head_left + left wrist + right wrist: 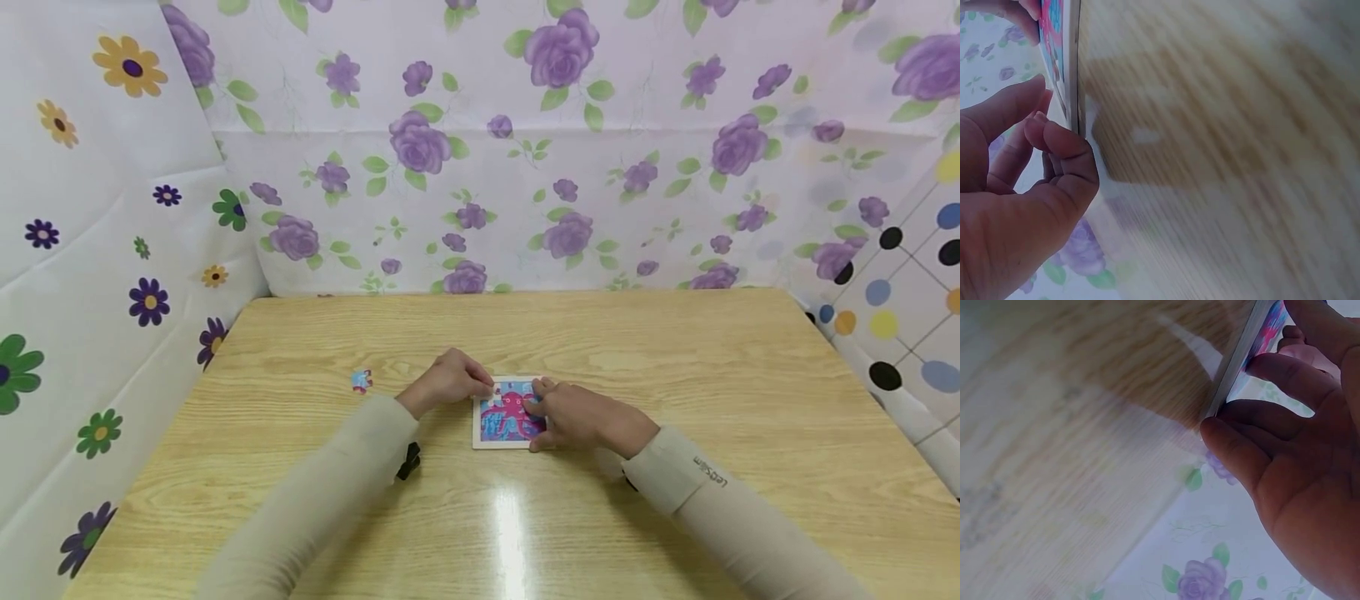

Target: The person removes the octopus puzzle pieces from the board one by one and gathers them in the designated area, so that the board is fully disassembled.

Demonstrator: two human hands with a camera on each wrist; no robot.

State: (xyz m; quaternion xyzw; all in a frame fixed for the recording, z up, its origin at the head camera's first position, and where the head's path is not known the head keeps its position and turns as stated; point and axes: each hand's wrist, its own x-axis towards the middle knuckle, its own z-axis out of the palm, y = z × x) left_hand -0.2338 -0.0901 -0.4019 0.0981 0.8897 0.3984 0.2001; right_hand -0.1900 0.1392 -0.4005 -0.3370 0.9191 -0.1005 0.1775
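A small framed jigsaw puzzle [513,429] with a pink octopus on blue lies flat on the wooden table, a pale gap showing near its upper left corner. At that corner, my left hand [452,379] pinches a small puzzle piece [492,389], mostly hidden by the fingertips. In the left wrist view its bent fingers [1060,140] are right at the frame's edge. My right hand [581,414] grips the puzzle's right side, some fingertips over the picture and others along the frame's edge. One loose puzzle piece [362,381], blue and pink, lies to the left.
The wooden table [675,350] reaches back to a cloth [495,167] with purple flowers. Patterned cloths also hang at left and right. A small black object [408,461] shows beside the left sleeve.
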